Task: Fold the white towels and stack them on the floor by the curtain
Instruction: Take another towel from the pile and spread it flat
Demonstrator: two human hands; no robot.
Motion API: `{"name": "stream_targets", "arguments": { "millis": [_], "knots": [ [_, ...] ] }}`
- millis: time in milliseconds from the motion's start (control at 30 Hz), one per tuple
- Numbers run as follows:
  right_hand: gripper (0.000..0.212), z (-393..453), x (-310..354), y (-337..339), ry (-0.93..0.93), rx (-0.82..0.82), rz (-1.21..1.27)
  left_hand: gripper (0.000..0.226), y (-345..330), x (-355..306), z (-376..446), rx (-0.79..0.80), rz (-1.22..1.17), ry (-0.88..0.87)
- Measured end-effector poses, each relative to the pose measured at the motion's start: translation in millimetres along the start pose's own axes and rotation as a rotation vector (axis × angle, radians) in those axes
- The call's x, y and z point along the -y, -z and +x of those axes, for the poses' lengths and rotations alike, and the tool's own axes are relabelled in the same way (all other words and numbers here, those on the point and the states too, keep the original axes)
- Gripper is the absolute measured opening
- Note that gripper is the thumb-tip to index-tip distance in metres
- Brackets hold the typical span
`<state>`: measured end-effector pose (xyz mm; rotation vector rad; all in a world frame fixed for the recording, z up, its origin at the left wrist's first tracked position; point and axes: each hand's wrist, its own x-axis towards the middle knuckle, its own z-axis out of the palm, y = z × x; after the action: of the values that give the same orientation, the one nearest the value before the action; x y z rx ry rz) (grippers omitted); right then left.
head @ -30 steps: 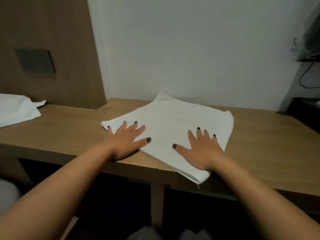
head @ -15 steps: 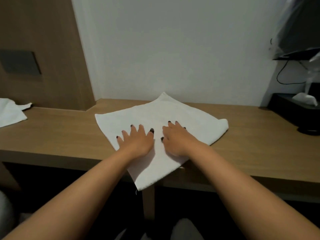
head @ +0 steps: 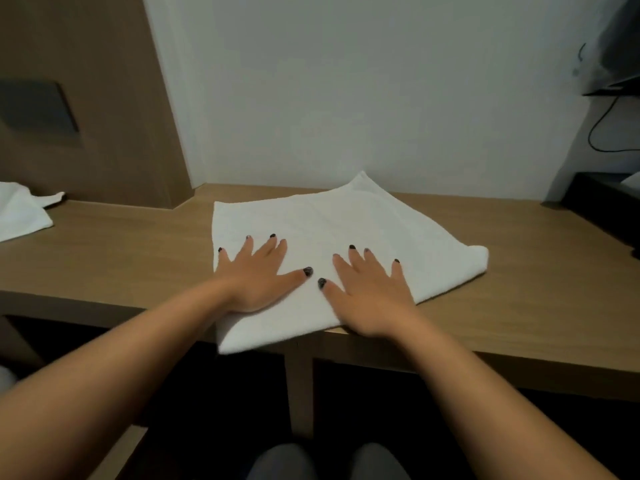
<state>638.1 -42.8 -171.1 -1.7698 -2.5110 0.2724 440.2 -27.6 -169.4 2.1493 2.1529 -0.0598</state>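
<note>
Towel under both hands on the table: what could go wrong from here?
1. The towel's near corner overhangs the table edge. If the left hand and right hand, both flat on it, lift together, it may slide off.
2. The towel lies askew to the edge, so the next fold could come out crooked.
3. A second towel lies loose at far left and could be missed.

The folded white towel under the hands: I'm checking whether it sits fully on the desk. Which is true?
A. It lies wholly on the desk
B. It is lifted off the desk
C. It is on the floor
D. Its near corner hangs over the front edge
D: the folded white towel has its near corner past the desk front edge, while the left hand and right hand press it flat.
</note>
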Motion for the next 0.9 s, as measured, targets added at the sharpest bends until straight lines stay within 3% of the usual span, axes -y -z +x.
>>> {"name": "stream_targets", "arguments": {
  "millis": [100, 200, 267, 333, 433, 567, 700, 800, 900],
  "knots": [
    [0.067, 9, 37, -9, -0.086, -0.008, 0.015, 0.108, 8, 33, 12, 0.008, -0.027, -0.094],
    [0.066, 27, 63, -9, -0.151, -0.01, 0.021, 0.075, 14, 49, 25, 0.005, 0.009, -0.069],
    [0.065, 37, 70, -7, -0.187, -0.014, 0.028, 0.062, 17, 43, 28, -0.048, 0.064, -0.054],
    [0.064, 39, 69, -7, -0.182, -0.028, 0.026, 0.055, 18, 27, 23, -0.114, -0.028, -0.078],
    [0.062, 31, 58, -7, -0.111, -0.074, 0.033, 0.056, 18, 6, 10, -0.104, -0.239, -0.107],
    [0.067, 12, 27, -10, -0.025, -0.06, 0.006, 0.068, 1, 10, -2, -0.031, -0.035, -0.035],
    [0.072, -7, -14, -2, -0.005, -0.078, 0.037, 0.078, 1, 21, -8, 0.003, 0.002, -0.062],
    [0.049, -21, -49, 8, 0.118, -0.232, 0.391, 0.071, 3, 21, -12, 0.013, 0.01, -0.073],
    [0.027, -27, -92, 16, 0.079, -0.646, 0.525, 0.064, 12, 9, -12, 0.005, 0.073, -0.101]
  ]
}}
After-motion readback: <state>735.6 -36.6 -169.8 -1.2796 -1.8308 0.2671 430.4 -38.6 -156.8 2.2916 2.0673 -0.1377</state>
